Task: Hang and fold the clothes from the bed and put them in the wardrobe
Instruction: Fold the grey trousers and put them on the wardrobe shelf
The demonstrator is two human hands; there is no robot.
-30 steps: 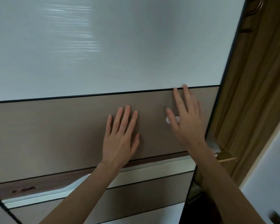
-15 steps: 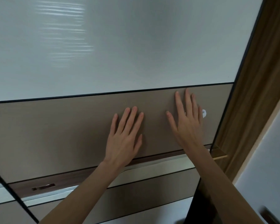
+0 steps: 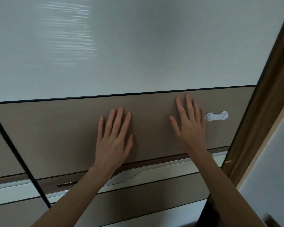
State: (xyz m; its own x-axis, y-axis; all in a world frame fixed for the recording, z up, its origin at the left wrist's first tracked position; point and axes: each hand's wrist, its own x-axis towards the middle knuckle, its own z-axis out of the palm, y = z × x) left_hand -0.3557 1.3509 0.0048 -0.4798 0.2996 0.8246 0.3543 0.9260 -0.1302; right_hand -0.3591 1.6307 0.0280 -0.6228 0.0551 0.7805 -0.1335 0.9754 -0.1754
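Observation:
A sliding wardrobe door (image 3: 56,136) fills the view, with a pale glossy panel above and a brown band across its middle. My left hand (image 3: 113,140) lies flat on the brown band, fingers spread, holding nothing. To its right my right hand (image 3: 190,126) also presses flat on the band, fingers apart. A small white plastic latch (image 3: 216,116) is stuck on the door just right of my right hand. No clothes or bed are in view.
A silver recessed handle strip (image 3: 129,175) runs below my hands. The wooden wardrobe frame (image 3: 261,120) stands at the right, the door's dark edge nearly against it. A white wall (image 3: 272,177) lies further right. A second door panel (image 3: 5,145) overlaps at the left.
The door has slid to the right under both flat hands. The gap into the wardrobe at the right has narrowed, and the white latch has come out from behind my right hand.

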